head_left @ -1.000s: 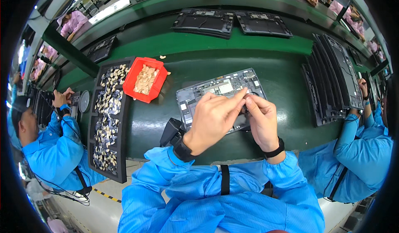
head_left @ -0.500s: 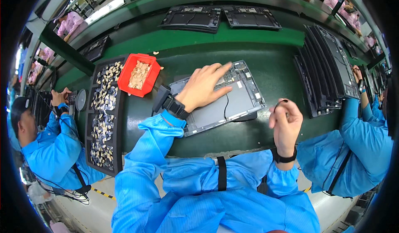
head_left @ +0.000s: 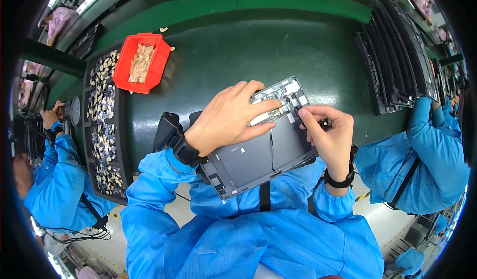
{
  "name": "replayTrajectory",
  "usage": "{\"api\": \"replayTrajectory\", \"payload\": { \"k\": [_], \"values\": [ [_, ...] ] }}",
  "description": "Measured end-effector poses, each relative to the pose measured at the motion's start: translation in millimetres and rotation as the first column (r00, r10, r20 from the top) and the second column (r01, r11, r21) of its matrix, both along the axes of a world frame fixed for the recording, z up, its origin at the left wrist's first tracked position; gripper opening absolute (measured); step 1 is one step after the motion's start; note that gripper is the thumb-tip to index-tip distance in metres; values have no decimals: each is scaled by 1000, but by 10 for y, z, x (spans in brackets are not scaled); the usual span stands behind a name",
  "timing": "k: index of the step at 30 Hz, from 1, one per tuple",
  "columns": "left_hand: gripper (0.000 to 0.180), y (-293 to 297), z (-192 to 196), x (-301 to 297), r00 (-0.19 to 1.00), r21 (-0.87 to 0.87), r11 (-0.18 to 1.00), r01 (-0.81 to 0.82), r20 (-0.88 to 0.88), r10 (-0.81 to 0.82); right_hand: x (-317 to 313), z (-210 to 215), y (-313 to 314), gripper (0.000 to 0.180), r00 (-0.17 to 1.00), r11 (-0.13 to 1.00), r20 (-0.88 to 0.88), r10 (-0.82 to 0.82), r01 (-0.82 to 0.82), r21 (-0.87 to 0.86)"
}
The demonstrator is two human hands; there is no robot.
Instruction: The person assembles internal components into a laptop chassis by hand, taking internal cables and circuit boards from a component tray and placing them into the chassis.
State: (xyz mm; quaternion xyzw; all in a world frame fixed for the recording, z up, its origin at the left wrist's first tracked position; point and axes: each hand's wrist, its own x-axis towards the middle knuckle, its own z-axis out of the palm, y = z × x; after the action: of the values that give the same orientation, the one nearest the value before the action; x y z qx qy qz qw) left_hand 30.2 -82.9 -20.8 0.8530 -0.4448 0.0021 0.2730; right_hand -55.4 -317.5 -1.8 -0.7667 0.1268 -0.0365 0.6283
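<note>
Left hand: we see the left hand (head_left: 231, 114) lying palm down with its fingers spread, across the upper left part of the opened laptop, thumb and forefinger parted over the circuit board (head_left: 268, 116).
Right hand: the right hand (head_left: 325, 132) is closed, thumb and forefinger brought together at the laptop's right edge; in the curl of its fingers we see a small dark object (head_left: 325, 124), though its shape is too hidden for us to tell what it is.
Laptop: the opened laptop (head_left: 243, 162) sits tilted at the near side of the green table (head_left: 213, 45), its lower corner out over our blue clothing; a thin black cable (head_left: 272, 149) crosses its grey panel.
Red bin: to the left we have a red bin (head_left: 159, 62) of tan pieces (head_left: 141, 64).
Tray: just beside the bin stands a dark tray (head_left: 124, 154) filled with small pieces.
Stack: dark panels (head_left: 397, 55) lean together, well to the right.
</note>
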Motion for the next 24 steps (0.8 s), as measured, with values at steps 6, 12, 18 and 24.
{"api": "replayTrajectory", "payload": {
  "k": [6, 12, 18, 24],
  "values": [
    [39, 19, -23, 5, 999, -41, 999, -11, -43, 9, 218, -47, 156, 16, 997, 997, -75, -28, 22, -81],
    [39, 29, -65, 11, 1000, -88, 996, -13, -9, 13, 234, -90, 153, 16, 998, 994, -61, -23, 16, -105],
    [24, 29, -85, 81, 987, -322, 936, -144, -111, 114, 203, 7, 245, 17, 992, 998, -122, 44, -50, -44],
    [12, 26, -62, 71, 978, -429, 898, -101, -206, 12, 143, -11, 312, 15, 996, 996, 12, 86, -86, -20]
  ]
}}
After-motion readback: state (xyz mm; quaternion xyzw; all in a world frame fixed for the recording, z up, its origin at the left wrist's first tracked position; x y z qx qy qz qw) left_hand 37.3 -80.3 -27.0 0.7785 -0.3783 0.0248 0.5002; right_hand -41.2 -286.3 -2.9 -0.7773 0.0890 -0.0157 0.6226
